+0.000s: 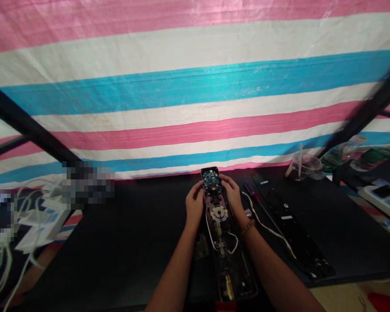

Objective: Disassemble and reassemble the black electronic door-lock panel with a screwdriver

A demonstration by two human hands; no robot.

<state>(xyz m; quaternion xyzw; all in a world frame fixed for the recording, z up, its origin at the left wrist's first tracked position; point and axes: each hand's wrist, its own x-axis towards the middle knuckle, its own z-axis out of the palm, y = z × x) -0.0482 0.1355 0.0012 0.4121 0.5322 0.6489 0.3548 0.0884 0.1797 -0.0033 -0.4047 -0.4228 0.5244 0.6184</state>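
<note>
A long, dark electronic door lock housing (218, 255) lies with its inside facing up, far end away from me. A blue circuit board (210, 178) sits at the far end, a round metal part (219, 213) in the middle, and a brass-coloured cylinder (229, 287) near me. White wires run along the inside. My left hand (195, 203) is closed on the left edge beside the board. From the right, my right hand (232, 193) grips the opposite edge, fingertips at the board's side. Whether the fingers hold anything small is hidden.
Right of the housing lie a screwdriver (251, 190), a white cable (263, 225) and a long black panel (287, 223). A plastic cup (303, 167) with a straw stands at the back right of the black table (133, 251). Tangled cables (29, 216) hang at left.
</note>
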